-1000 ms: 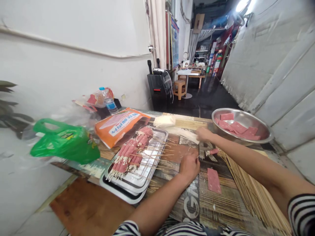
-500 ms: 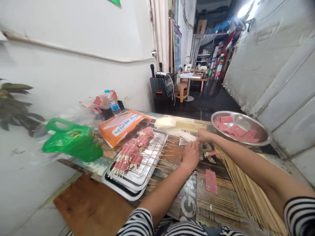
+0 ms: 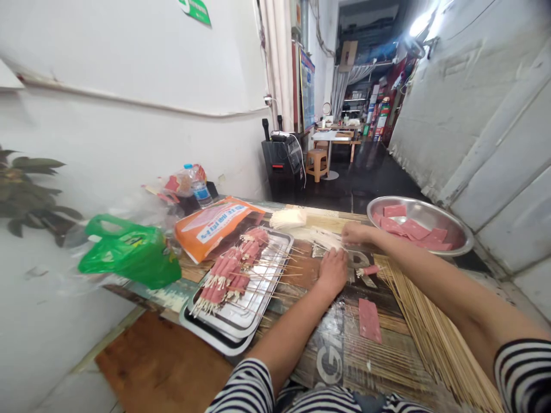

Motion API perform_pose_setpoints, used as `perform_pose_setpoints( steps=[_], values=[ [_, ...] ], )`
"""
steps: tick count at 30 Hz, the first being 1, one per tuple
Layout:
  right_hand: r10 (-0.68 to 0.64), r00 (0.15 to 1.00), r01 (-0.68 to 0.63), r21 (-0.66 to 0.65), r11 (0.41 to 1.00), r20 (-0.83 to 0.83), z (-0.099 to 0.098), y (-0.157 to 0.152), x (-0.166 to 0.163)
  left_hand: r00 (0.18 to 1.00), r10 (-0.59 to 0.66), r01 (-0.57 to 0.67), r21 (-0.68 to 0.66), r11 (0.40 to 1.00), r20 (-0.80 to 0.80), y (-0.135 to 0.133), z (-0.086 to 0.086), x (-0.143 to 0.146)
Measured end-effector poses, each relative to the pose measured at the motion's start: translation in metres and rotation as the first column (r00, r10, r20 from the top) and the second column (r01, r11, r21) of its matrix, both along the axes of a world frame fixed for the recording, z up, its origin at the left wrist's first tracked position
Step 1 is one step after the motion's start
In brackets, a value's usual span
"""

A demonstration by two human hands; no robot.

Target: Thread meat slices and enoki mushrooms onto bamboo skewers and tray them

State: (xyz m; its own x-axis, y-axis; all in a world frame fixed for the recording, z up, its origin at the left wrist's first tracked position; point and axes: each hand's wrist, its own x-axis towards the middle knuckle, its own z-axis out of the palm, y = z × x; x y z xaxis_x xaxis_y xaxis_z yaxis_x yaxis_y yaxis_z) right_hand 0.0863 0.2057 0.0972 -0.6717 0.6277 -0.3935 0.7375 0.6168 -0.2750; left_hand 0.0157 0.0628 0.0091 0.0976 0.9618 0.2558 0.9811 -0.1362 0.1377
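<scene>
Left hand [image 3: 333, 272] and right hand [image 3: 354, 234] at one loose mushroom bunch [image 3: 323, 237] on the table [image 3: 306, 272], each grip too unclear to tell closed or released, one flat ham slice [image 3: 370, 321], one separate roll [image 3: 370, 270], one metal bowl [image 3: 461, 230], two stacked trays [image 3: 236, 323]

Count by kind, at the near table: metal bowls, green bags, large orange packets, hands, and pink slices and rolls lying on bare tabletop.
Metal bowl: 1
Green bag: 1
Large orange packet: 1
Hands: 2
Loose pink slice: 1
Loose pink roll: 1
Total: 7
</scene>
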Motion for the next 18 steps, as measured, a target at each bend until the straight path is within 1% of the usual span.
perform_pose_setpoints(
  steps=[3, 7, 9, 11, 14, 15, 17, 18],
  values=[
    [0.009, 0.999, -0.010, -0.018, 1.000, -0.043, 0.017, 0.001, 0.005, 1.000, 0.005, -0.005, -0.017, 1.000, -0.001, -0.001, 0.006, 0.000],
    [0.003, 0.995, -0.007, -0.038, 0.999, -0.100, 0.045, -0.008, 0.019, 1.000, 0.002, -0.002, -0.012, 1.000, -0.004, -0.005, 0.011, -0.003],
    [-0.008, 0.990, 0.001, -0.050, 0.999, -0.140, 0.059, -0.015, 0.029, 1.000, -0.001, 0.001, 0.005, 1.000, 0.000, -0.010, 0.015, -0.003],
    [-0.015, 0.981, 0.000, -0.077, 0.997, -0.194, 0.075, -0.024, 0.040, 1.000, 0.008, -0.009, 0.039, 0.999, 0.024, -0.020, 0.022, -0.001],
    [-0.018, 0.976, 0.001, -0.081, 0.997, -0.217, 0.099, -0.044, 0.054, 0.992, -0.004, -0.016, 0.162, 0.987, 0.124, -0.042, 0.044, 0.005],
    [-0.011, 0.981, -0.002, -0.066, 0.998, -0.196, 0.106, -0.052, 0.057, 0.985, -0.025, -0.016, 0.233, 0.972, 0.172, -0.049, 0.054, 0.007],
    [0.015, 0.993, -0.017, -0.016, 1.000, -0.117, 0.118, -0.072, 0.061, 0.957, -0.068, -0.046, 0.378, 0.925, 0.284, -0.060, 0.076, 0.008],
    [0.037, 0.997, -0.035, 0.022, 0.999, -0.064, 0.123, -0.083, 0.063, 0.938, -0.101, -0.054, 0.424, 0.904, 0.333, -0.063, 0.087, 0.008]
  ],
)
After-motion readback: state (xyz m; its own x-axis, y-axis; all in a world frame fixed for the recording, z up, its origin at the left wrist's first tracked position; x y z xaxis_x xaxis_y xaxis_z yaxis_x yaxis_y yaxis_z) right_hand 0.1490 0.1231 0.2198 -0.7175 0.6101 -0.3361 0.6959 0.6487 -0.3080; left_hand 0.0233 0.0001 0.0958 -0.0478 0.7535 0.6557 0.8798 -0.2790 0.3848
